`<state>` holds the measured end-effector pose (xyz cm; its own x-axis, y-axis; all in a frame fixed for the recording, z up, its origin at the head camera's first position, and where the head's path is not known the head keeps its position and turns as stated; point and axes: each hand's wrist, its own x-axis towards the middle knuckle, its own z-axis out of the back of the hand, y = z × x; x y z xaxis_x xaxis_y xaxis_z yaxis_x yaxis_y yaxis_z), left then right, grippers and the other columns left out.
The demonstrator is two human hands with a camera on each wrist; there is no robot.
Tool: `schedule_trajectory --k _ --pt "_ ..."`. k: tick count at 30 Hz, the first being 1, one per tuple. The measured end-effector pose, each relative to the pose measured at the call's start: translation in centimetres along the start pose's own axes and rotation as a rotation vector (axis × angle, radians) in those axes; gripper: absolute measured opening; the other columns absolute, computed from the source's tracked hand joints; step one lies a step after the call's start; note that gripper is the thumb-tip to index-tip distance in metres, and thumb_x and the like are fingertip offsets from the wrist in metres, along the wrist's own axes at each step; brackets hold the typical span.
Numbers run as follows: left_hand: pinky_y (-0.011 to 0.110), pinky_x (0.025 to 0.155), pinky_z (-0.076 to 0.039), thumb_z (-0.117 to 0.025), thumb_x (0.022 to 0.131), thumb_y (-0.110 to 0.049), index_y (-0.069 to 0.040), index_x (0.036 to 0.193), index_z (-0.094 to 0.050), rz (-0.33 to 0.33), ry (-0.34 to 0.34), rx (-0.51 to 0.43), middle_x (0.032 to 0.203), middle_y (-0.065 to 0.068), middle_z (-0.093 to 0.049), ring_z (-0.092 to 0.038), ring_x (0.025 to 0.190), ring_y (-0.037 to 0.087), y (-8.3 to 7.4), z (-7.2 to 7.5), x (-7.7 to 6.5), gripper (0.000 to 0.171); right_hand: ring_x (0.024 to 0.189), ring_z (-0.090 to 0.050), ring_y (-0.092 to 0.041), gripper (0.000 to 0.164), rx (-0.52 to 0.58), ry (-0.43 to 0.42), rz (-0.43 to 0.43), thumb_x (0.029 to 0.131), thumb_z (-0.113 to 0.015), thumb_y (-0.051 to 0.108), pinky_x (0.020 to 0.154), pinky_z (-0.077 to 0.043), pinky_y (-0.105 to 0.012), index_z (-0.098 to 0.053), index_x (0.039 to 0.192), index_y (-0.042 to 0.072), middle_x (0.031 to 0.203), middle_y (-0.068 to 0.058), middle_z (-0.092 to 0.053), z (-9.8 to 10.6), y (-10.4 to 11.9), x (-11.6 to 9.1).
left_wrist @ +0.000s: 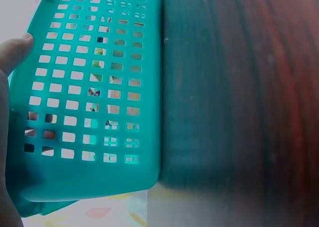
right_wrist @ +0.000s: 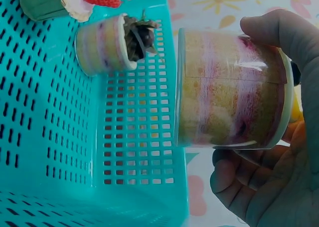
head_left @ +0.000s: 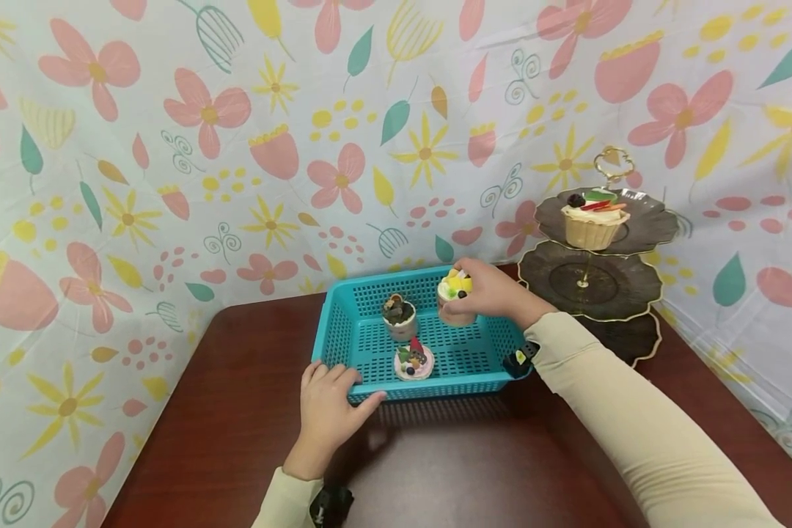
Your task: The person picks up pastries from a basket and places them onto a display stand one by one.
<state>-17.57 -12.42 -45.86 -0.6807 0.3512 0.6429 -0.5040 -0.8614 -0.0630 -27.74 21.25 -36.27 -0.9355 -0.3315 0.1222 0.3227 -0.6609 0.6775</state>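
Note:
In the head view my right hand (head_left: 491, 293) grips a layered cake cup (right_wrist: 232, 90) topped with yellow fruit pieces and a dark berry. The right wrist view shows thumb and fingers round its clear side, above the teal basket (head_left: 429, 391). My left hand (head_left: 330, 403) holds the basket's near left corner, its thumb along the front rim. Inside the basket stand a cake cup with a dark topping (head_left: 401, 319) and a pink-topped cupcake (head_left: 413, 361) with a strawberry and other fruit.
Right of the basket stands a dark three-tier stand (head_left: 584, 282) with gold edges. A fruit-topped cupcake (head_left: 592, 224) sits on its top tier. The brown table (head_left: 251, 374) backs onto a flowered cloth (head_left: 237, 147).

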Motion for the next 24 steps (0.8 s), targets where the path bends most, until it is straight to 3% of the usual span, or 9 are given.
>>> schedule_trajectory --k 14,24 --pt "0.06 0.097 -0.042 -0.06 0.085 -0.073 -0.015 0.08 -0.069 -0.01 -0.034 -0.01 0.076 0.0 -0.067 -0.061 0.077 0.026 0.1 -0.1 -0.8 0.059 0.08 -0.059 -0.022 0.055 -0.002 0.017 0.019 0.078 -0.083 0.034 0.069 -0.052 -0.035 -0.056 0.119 0.008 0.098 -0.008 -0.062 0.1 0.5 -0.3" --pt "0.06 0.099 -0.042 -0.06 0.085 -0.074 -0.016 0.082 -0.07 -0.005 -0.021 -0.008 0.079 0.0 -0.068 -0.062 0.081 0.027 0.1 -0.2 -0.4 0.058 0.084 -0.061 -0.024 0.063 -0.052 -0.027 -0.011 0.078 -0.082 0.038 0.071 -0.053 -0.037 -0.054 0.126 0.008 0.103 -0.01 -0.064 2.4 1.8 -0.7"
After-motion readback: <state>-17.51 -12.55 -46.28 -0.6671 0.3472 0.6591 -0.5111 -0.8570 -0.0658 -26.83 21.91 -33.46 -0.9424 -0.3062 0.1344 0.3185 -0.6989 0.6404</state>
